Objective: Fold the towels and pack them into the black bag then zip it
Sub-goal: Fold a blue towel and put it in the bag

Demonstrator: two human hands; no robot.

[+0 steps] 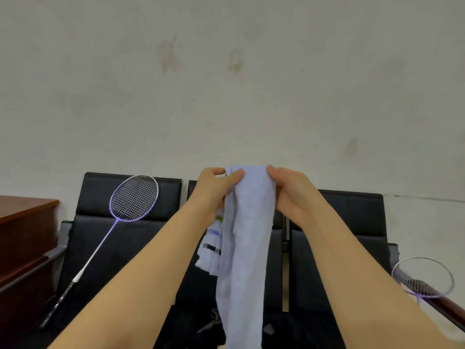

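A pale lavender towel (pixel 247 238) hangs in a long strip in front of me, raised to chest height. My left hand (pixel 214 188) pinches its top left corner and my right hand (pixel 293 192) pinches its top right corner, the two hands close together. Behind the hanging towel lies a white towel with dark and blue stripes (pixel 210 250) on the middle chair. A black bag (pixel 211 323) with grey straps shows only partly at the bottom, behind the towel's lower end.
A row of black padded chairs (pixel 352 222) stands against a pale wall. A purple badminton racket (pixel 125 210) leans on the left chair; another racket (pixel 425 278) lies at the right. A brown wooden desk (pixel 22 235) stands at the left.
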